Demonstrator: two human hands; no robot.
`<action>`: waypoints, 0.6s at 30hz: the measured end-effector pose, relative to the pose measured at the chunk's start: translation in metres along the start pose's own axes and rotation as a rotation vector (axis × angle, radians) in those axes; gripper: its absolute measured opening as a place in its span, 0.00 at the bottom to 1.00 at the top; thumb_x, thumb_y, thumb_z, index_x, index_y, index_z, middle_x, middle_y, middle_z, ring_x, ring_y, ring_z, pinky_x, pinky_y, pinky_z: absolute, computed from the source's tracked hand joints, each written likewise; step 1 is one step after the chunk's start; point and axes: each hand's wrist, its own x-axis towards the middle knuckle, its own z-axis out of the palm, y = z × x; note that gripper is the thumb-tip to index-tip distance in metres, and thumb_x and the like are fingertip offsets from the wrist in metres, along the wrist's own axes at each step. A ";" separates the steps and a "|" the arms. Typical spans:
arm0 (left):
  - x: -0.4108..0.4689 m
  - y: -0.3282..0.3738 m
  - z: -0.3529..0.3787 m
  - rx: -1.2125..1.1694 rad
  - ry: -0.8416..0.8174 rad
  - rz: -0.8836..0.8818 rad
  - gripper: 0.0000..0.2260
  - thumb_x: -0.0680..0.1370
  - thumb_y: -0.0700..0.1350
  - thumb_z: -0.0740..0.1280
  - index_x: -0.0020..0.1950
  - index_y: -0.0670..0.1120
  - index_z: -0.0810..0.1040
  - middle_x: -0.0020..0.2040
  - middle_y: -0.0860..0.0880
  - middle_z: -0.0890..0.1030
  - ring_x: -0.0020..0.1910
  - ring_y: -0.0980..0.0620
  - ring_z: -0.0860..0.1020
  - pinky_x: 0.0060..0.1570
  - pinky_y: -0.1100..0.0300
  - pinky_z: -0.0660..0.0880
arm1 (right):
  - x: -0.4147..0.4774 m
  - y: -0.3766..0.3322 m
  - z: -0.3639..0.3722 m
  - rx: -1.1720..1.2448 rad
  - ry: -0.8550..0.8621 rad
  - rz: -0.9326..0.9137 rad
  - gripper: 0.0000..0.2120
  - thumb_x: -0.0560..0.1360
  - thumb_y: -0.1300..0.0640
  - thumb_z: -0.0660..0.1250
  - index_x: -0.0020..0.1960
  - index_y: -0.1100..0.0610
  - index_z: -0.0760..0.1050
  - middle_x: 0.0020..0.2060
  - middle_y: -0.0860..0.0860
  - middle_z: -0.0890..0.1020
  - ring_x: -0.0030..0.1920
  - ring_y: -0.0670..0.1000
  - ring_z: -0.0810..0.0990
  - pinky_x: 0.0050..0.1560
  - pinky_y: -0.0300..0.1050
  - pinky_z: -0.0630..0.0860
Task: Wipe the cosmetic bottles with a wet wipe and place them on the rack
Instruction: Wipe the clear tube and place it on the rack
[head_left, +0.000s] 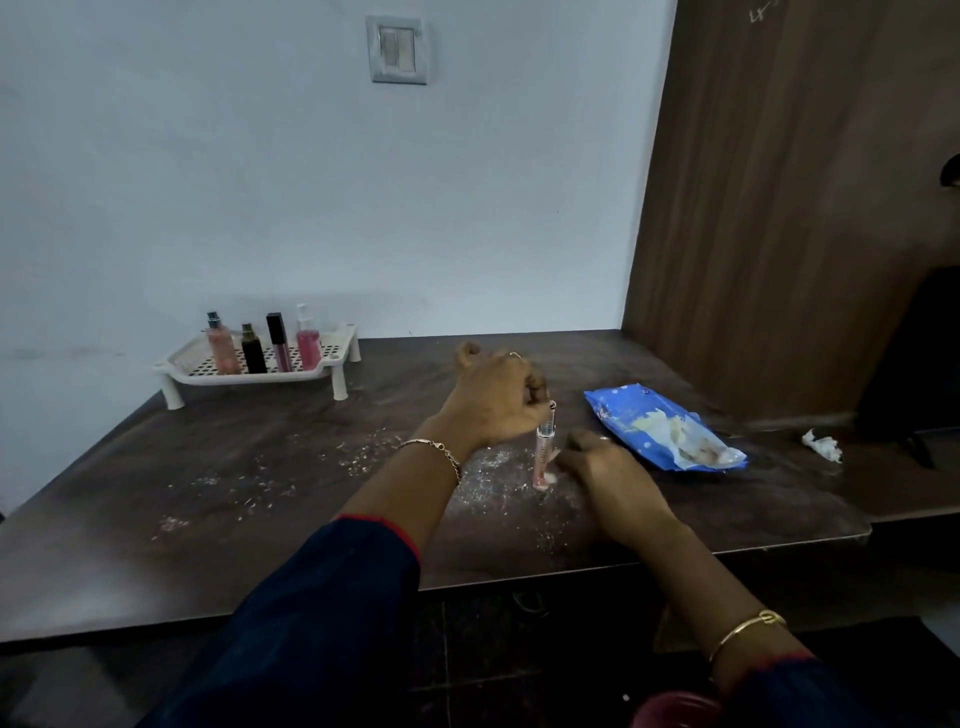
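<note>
Wiping is proceeding, left hand (498, 400) gripping the pink tube (543, 452) upright, right hand (602, 467) pinching a wet wipe (551, 472) at its base (rack (291, 375) placement presumably next).

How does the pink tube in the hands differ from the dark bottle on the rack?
The pink tube is slim and pale; the dark bottle is squat and black. The tube stands on the table, gripped by the left hand, the right hand pressing a wipe to it; the bottle stands untouched on the rack. Both are roughly upright.
</note>
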 end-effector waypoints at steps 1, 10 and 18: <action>-0.001 -0.001 0.000 -0.013 -0.004 -0.012 0.06 0.71 0.50 0.65 0.34 0.53 0.74 0.39 0.57 0.80 0.47 0.57 0.74 0.64 0.46 0.54 | 0.002 0.001 -0.005 0.014 0.088 0.013 0.07 0.72 0.59 0.63 0.45 0.59 0.79 0.42 0.55 0.76 0.39 0.59 0.78 0.36 0.49 0.73; -0.002 0.001 0.004 -0.081 0.041 -0.085 0.11 0.70 0.57 0.67 0.36 0.50 0.79 0.37 0.58 0.81 0.45 0.58 0.75 0.65 0.45 0.53 | 0.006 -0.011 0.000 0.105 0.143 -0.004 0.06 0.70 0.61 0.65 0.45 0.57 0.80 0.44 0.53 0.79 0.41 0.56 0.79 0.38 0.43 0.71; 0.001 0.001 0.001 -0.099 0.019 -0.110 0.11 0.68 0.57 0.72 0.34 0.52 0.77 0.35 0.61 0.78 0.44 0.61 0.74 0.62 0.48 0.54 | -0.003 -0.004 0.020 0.190 -0.048 0.126 0.04 0.72 0.61 0.69 0.43 0.53 0.80 0.45 0.49 0.80 0.46 0.51 0.80 0.47 0.43 0.75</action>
